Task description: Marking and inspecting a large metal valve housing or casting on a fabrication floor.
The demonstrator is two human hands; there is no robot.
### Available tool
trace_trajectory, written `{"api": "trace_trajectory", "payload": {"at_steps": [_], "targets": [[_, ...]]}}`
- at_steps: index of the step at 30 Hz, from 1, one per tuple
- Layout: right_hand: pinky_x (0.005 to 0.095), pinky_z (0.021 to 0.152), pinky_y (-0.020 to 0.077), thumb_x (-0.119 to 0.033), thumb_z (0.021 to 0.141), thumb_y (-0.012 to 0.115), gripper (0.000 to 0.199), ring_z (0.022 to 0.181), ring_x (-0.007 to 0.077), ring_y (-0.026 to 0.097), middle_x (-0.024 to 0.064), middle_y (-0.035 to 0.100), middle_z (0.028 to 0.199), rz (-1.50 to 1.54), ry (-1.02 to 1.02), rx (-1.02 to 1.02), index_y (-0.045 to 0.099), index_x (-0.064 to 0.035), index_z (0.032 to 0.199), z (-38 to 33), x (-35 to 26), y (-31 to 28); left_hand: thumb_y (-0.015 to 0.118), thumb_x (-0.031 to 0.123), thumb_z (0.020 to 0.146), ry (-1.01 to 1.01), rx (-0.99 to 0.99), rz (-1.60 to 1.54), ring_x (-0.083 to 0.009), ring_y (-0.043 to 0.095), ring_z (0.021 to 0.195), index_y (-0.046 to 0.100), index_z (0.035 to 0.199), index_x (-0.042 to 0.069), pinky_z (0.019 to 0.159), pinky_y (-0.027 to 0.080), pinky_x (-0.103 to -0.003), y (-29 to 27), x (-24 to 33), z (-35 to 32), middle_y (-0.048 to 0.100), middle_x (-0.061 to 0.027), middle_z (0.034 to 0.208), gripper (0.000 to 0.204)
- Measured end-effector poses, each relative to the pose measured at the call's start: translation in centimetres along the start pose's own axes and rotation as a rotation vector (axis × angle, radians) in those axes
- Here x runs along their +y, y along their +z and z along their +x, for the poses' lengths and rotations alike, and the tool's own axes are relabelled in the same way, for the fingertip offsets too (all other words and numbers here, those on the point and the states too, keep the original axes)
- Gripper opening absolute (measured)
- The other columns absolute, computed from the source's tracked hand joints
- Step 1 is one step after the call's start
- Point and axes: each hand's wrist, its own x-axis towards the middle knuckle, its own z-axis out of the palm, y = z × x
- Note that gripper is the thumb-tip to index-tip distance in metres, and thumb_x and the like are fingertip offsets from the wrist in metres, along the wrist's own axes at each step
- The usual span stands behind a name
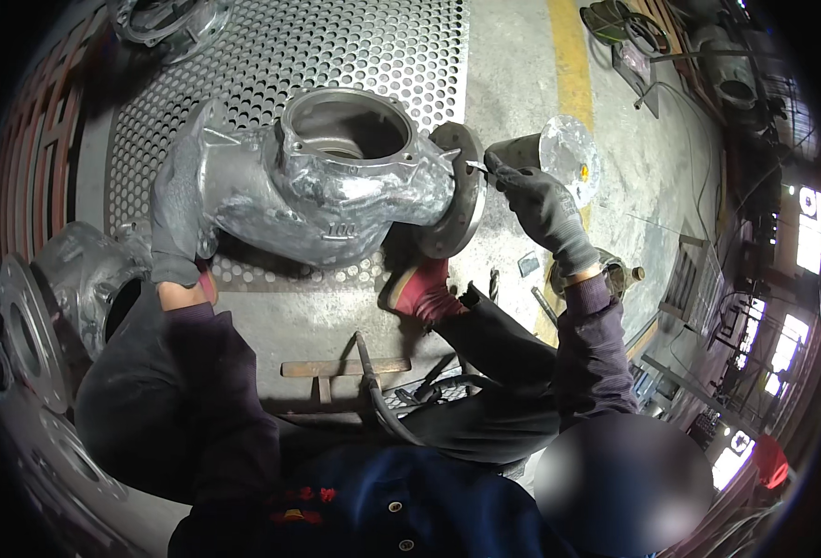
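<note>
A grey cast-metal valve body (313,200) with a wide round opening on top lies in front of me. My left hand (180,209), in a grey glove, is closed around the flange at its left end. My right hand (542,206), also gloved, pinches a slim, pale-tipped tool (475,166) whose kind I cannot make out. The tool's tip meets the round right flange (457,200), near its upper part. Just beyond the right hand is a metal cylinder (568,158) with a whitish end and an orange spot.
A perforated metal plate (336,46) lies under and beyond the casting. More flanged castings (33,330) crowd the left side, another (173,23) stands far left. Small tools (543,302) lie on the floor by my right forearm. My red shoe (424,290) is near the casting.
</note>
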Motion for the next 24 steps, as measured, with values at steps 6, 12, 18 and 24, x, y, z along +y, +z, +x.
{"api": "trace_trajectory", "payload": {"at_steps": [6, 12, 18, 24], "targets": [[0.0395, 0.072, 0.0499, -0.014, 0.087, 0.059, 0.022, 0.083, 0.0343, 0.063, 0.0153, 0.065, 0.093, -0.033, -0.032, 0.002, 0.07, -0.0141, 0.105, -0.2, 1.1, 0.2, 0.041, 0.024, 0.101, -0.011, -0.007, -0.009, -0.0185, 0.051, 0.124, 0.048, 0.138, 0.007, 0.103, 0.039, -0.03, -0.4, -0.9, 0.4, 0.053, -0.01, 0.135, 0.041], [0.041, 0.073, 0.0502, -0.013, 0.086, 0.059, 0.023, 0.084, 0.0348, 0.063, 0.0153, 0.065, 0.093, -0.146, -0.02, -0.034, 0.069, -0.0143, 0.107, -0.8, 0.5, -0.5, 0.041, 0.025, 0.102, 0.032, 0.015, 0.078, -0.019, 0.052, 0.122, 0.048, 0.138, 0.008, 0.102, 0.041, -0.029, 0.1, 0.1, -0.2, 0.054, -0.0104, 0.134, 0.041], [0.0412, 0.074, 0.0503, -0.01, 0.086, 0.056, 0.027, 0.084, 0.0349, 0.063, 0.0153, 0.065, 0.093, -0.077, -0.017, -0.038, 0.068, -0.0157, 0.11, -1.4, 0.8, -0.4, 0.04, 0.025, 0.102, 0.13, 0.003, 0.322, -0.0182, 0.052, 0.123, 0.047, 0.138, 0.009, 0.102, 0.042, -0.03, -0.1, 0.1, 0.0, 0.054, -0.0102, 0.134, 0.041], [0.0409, 0.073, 0.0512, -0.007, 0.084, 0.057, 0.029, 0.084, 0.035, 0.064, 0.0151, 0.066, 0.096, -0.304, -0.019, -0.074, 0.068, -0.0156, 0.11, -1.5, -1.7, -1.2, 0.043, 0.019, 0.101, 0.073, -0.009, 0.075, -0.0183, 0.052, 0.122, 0.047, 0.139, 0.01, 0.102, 0.042, -0.029, -0.7, -1.2, 0.5, 0.054, -0.0099, 0.134, 0.039]]}}
